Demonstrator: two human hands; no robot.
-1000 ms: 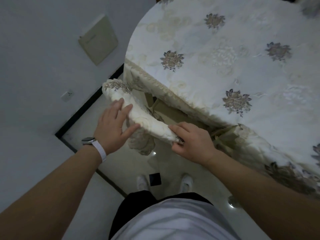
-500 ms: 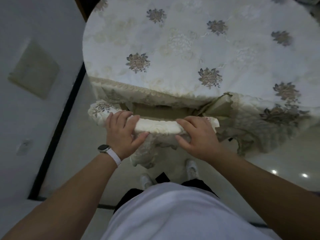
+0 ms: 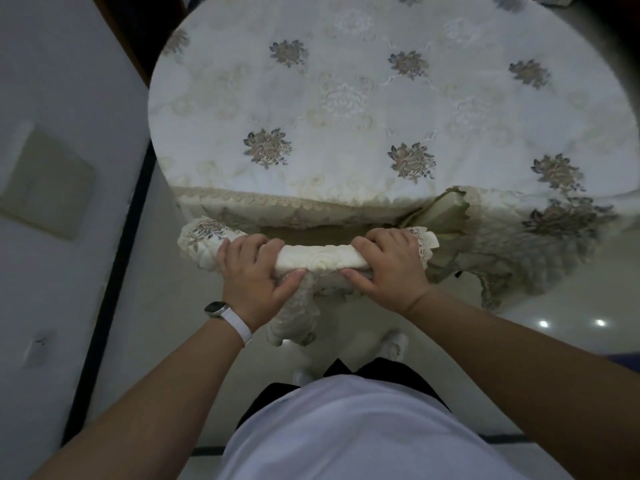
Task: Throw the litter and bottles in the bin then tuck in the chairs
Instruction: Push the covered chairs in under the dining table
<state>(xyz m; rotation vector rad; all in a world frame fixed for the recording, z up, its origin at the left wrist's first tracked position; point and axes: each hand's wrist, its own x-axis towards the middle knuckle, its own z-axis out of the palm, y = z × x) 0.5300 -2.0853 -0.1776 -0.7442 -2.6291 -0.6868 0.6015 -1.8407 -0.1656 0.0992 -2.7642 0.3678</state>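
A chair with a cream, lace-edged fabric cover stands at the near edge of the round table. Its top rail (image 3: 322, 259) runs left to right just below the table rim. My left hand (image 3: 254, 277) grips the rail's left part, and my right hand (image 3: 388, 268) grips its right part, fingers curled over the top. The seat is tucked under the table's hanging cloth and mostly hidden. The round table (image 3: 346, 109) carries a white cloth with flower motifs. No litter, bottles or bin are in view.
A white wall (image 3: 59, 98) with a beige panel and a socket stands close on the left, with a dark skirting line along the floor. Glossy pale floor tiles (image 3: 554, 327) show at the right. My feet are beneath the chair back.
The chair back has swung from a slant to lie parallel with the table edge and sits closer under it. Both hands have closed more firmly over the rail.
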